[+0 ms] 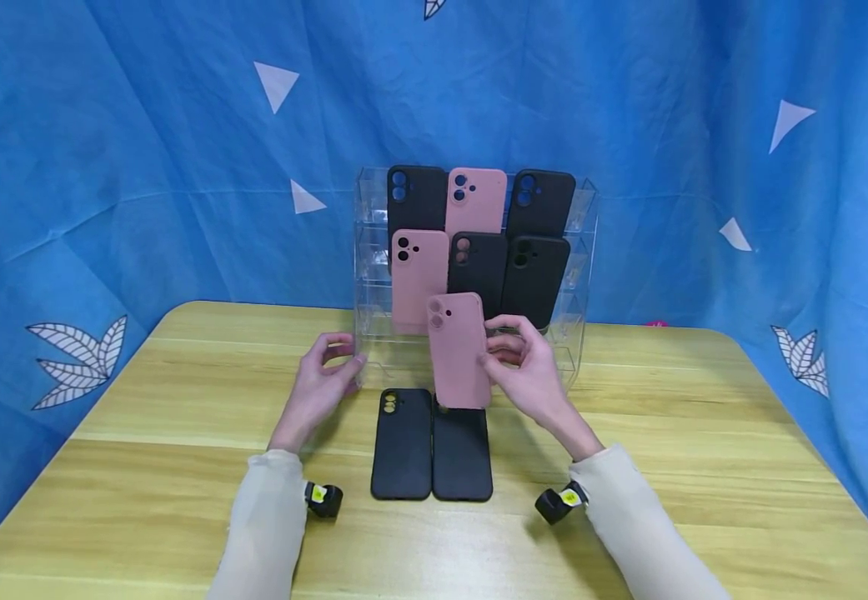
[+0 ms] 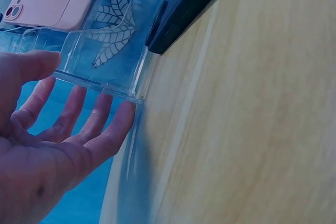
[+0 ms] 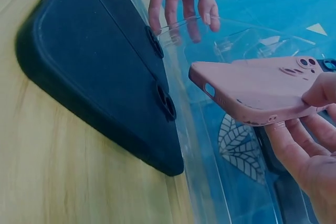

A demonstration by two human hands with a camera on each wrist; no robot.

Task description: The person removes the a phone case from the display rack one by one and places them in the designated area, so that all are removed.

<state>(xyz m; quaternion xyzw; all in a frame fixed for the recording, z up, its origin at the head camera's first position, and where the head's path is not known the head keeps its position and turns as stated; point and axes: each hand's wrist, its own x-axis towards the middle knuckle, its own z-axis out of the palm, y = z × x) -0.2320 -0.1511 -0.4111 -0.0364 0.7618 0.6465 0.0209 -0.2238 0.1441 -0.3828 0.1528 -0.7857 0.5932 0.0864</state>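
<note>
A pink phone case point(image 1: 459, 354) is held upright by my right hand point(image 1: 527, 367), thumb on its face and fingers behind its right edge. It stands just in front of the clear tiered rack point(image 1: 574, 354). In the right wrist view the pink case point(image 3: 252, 87) shows its bottom edge and charging cutout. My left hand point(image 1: 324, 379) holds the rack's left side; the left wrist view shows the thumb at the front and the fingertips point(image 2: 126, 111) along the side panel. Two black phone cases, a left one point(image 1: 402, 446) and a right one point(image 1: 462, 458), lie side by side on the table.
Upper tiers hold two rows of cases: black point(image 1: 417, 200), pink point(image 1: 482, 200) and black point(image 1: 542, 204) above, pink point(image 1: 418, 287), black point(image 1: 479, 262) and black point(image 1: 534, 283) below. A blue patterned curtain point(image 1: 178, 167) hangs behind the wooden table point(image 1: 704, 467).
</note>
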